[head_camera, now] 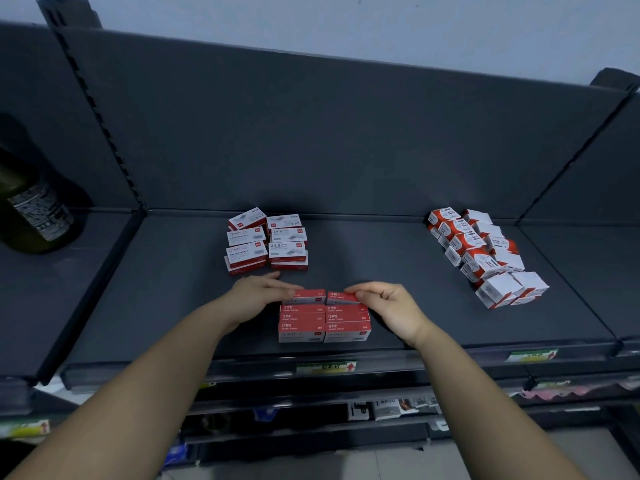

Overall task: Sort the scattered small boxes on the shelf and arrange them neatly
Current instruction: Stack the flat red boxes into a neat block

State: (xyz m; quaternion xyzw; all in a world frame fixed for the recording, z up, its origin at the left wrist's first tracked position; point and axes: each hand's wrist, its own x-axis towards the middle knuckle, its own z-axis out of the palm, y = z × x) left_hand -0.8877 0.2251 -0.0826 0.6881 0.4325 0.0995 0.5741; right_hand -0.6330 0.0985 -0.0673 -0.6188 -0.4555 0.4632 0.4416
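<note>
**Shelf with three box groups, both hands at the front stack**

The shelf (180, 289), flat dark grey matte metal, is carrying all the small boxes. At its far left a dark, glossy, round bottle (31, 209) with a printed label is standing in the next bay.

The loose pile (485, 254) of white-and-red, near-cubic cardboard boxes is lying at the right, tilted and uneven, running from the back panel toward the front.

The rear stacks (266, 242), flat white cartons with red bands, are sitting at back centre in two columns, roughly aligned.

The red block (323, 322), flat red-topped cartons in two tidy columns, is sitting near the front edge.

The left hand (258, 294) is resting nearly straight fingers on the top-left red box (306, 296), not gripping it. The right hand (388, 303) is pinching the end of the top-right red box (343, 297) with curled fingers. This box is sitting slightly askew.

A green price label (325, 368) is hanging on the shelf lip.
</note>
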